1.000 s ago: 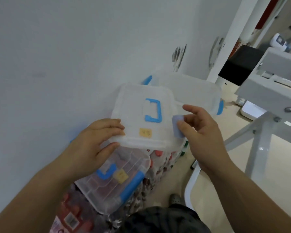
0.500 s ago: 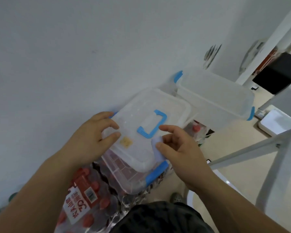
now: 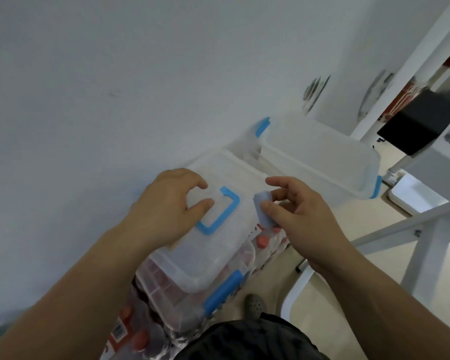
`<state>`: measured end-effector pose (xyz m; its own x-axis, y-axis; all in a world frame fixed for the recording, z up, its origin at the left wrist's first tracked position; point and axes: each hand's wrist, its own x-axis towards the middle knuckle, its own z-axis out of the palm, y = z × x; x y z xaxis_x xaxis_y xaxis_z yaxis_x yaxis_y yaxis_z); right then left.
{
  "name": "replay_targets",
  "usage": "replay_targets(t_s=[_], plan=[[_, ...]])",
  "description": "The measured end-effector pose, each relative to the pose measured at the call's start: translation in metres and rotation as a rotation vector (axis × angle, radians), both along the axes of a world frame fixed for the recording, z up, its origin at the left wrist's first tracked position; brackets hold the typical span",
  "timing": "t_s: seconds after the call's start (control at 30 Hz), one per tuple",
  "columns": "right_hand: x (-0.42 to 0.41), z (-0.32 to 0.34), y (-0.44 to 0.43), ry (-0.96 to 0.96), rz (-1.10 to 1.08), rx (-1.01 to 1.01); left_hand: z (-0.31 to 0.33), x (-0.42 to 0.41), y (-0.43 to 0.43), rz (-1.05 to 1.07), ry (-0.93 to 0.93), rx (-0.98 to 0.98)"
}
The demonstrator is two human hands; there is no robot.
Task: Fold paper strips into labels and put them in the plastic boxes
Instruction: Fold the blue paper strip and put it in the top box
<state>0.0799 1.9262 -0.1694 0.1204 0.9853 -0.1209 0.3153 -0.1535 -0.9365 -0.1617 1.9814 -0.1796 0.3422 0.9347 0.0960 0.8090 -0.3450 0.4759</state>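
Note:
A clear plastic box lid (image 3: 218,253) with a blue handle (image 3: 220,211) lies on top of a clear plastic box (image 3: 187,294) with blue side clips. My left hand (image 3: 166,209) rests on the lid, thumb and fingers curled at the handle's left end. My right hand (image 3: 304,214) hovers just right of the lid and pinches a small folded pale-blue paper label (image 3: 262,209) between thumb and fingers. A second clear box (image 3: 320,154) with blue clips stands behind, to the right.
A white wall fills the left and top. Shrink-wrapped bottles with red caps (image 3: 265,240) sit under the boxes. A white metal table frame (image 3: 400,229) stands at right over a beige floor. My shoe (image 3: 255,305) shows near the bottom.
The lid has come down from a raised tilt onto the lower box. My left hand slid from the lid's edge to the handle. My right hand still pinches the blue label.

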Motion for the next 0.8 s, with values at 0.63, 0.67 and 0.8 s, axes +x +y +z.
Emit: replay_targets(t_s=[0.63,0.67,0.8], plan=[[0.172,-0.035,0.219,-0.318,0.164,0.001,-0.001,0.199,0.117,0.168,0.278,-0.122],[0.171,-0.043,0.228,-0.358,0.203,-0.029,-0.001,0.203,0.119,0.190,0.294,-0.124],[0.160,-0.062,0.260,-0.463,0.359,-0.088,0.000,0.212,0.124,0.225,0.309,-0.136]])
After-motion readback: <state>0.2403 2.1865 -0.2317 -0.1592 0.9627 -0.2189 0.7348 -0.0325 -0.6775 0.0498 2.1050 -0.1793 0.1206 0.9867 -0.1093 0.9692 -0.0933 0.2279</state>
